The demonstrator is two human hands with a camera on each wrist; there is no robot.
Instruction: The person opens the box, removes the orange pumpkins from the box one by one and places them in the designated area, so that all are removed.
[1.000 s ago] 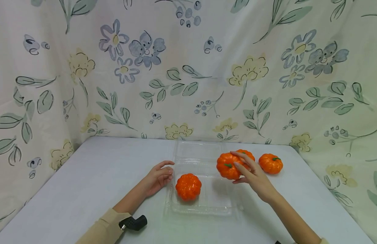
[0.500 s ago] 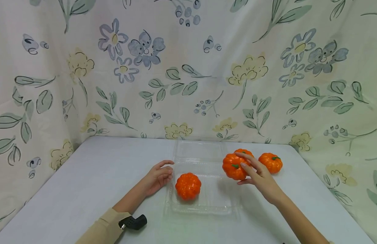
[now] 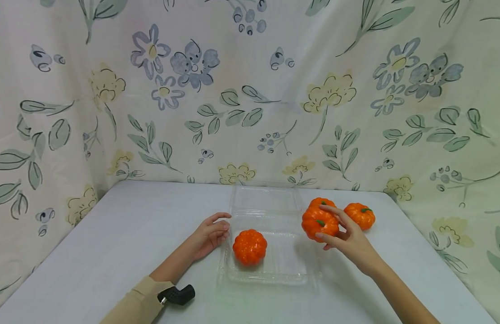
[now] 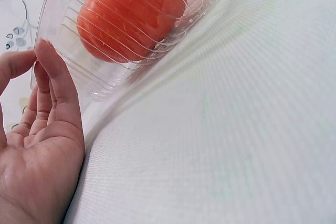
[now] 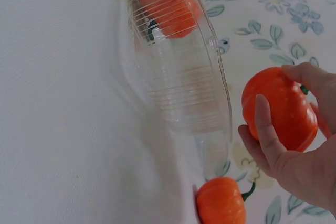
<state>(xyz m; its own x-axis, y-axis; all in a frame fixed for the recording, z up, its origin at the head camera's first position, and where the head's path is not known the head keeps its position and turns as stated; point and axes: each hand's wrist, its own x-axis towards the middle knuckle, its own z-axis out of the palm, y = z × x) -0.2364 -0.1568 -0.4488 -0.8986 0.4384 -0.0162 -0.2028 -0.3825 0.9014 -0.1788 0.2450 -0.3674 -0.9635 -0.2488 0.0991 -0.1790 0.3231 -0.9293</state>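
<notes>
A small orange pumpkin (image 3: 319,220) with a green stem is in my right hand (image 3: 353,243), fingers and thumb around it, above the right side of a clear plastic clamshell box (image 3: 270,280). The right wrist view shows the held pumpkin (image 5: 278,108) apart from the box's rim (image 5: 223,93). Another pumpkin (image 3: 250,247) sits inside the box at the left, stem out of sight in the head view. My left hand (image 3: 210,237) is at the box's left edge; in the left wrist view its thumb and finger (image 4: 55,72) pinch the rim.
Behind the held pumpkin stands a partly hidden one (image 3: 322,202), and farther right another pumpkin (image 3: 360,216). The box's lid (image 3: 266,198) lies open toward the back. A floral curtain (image 3: 250,148) hangs behind the white table (image 3: 160,207).
My right hand has moved right with the pumpkin, from over the box's middle right toward its right edge, and its thumb has shifted across the pumpkin. The left hand stays put.
</notes>
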